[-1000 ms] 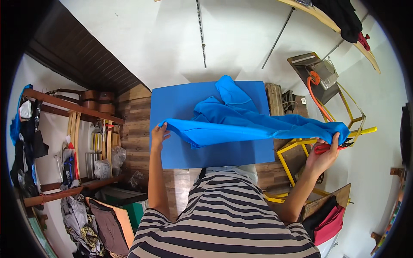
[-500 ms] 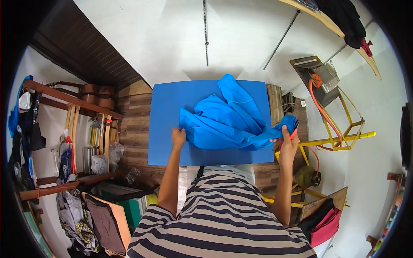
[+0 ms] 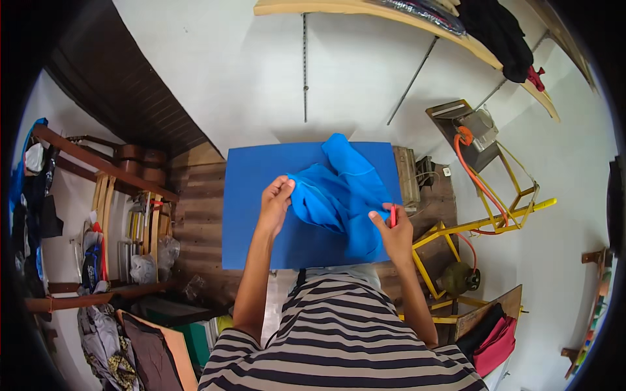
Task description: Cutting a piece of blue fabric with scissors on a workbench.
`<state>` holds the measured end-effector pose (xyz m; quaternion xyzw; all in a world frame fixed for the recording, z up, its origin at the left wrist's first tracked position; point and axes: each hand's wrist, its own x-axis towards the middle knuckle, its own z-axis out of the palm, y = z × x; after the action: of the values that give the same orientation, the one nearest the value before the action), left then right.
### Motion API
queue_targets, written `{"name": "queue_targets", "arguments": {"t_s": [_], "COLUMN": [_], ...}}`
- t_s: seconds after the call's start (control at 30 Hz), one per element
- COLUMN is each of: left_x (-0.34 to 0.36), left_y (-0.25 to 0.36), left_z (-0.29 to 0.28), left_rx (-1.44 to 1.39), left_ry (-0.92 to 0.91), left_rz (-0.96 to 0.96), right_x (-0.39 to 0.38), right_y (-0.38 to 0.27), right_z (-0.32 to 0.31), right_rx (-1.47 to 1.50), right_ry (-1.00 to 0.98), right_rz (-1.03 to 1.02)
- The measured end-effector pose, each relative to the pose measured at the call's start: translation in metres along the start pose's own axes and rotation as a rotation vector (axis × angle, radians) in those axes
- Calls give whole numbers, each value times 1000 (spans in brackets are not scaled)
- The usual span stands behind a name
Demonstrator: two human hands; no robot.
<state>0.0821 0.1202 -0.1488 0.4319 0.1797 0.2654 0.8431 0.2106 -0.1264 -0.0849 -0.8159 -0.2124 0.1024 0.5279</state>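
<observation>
Blue cloth gathered from long span to heap on bench (tension apparently off), pinched in left hand, near right hand curled round red tool, with cloth grip there unclear.

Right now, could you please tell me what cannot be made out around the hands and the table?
All in the head view:
- Red handle: whatever it belongs to is hidden by the right hand.
- Blue cloth: its full outline is lost in its own folds, and the pinched part is covered by the left hand.
- Blue tabletop: partly covered by the cloth.
- Wooden shelf: its contents are partly cut off by the upper edge.
</observation>
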Motion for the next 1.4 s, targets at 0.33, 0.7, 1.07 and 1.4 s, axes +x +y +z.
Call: {"name": "queue_targets", "arguments": {"t_s": [0.33,0.7,1.07,1.4], "left_x": [-28,-27,-50,-66], "left_y": [40,17,-147,-139], "left_z": [126,128,-26,53], "left_rx": [221,424,1124,1363], "left_ry": [-222,-458,-757,-207], "left_rz": [155,215,118,463], "right_x": [2,20,22,25], "right_y": [-94,-104,-162,-187], "right_z": [-4,-36,-125,-113], "right_rx": [295,139,567,723], "right_ry": [-207,-81,113,-196], "right_rz": [-221,-344,-375,-310]}}
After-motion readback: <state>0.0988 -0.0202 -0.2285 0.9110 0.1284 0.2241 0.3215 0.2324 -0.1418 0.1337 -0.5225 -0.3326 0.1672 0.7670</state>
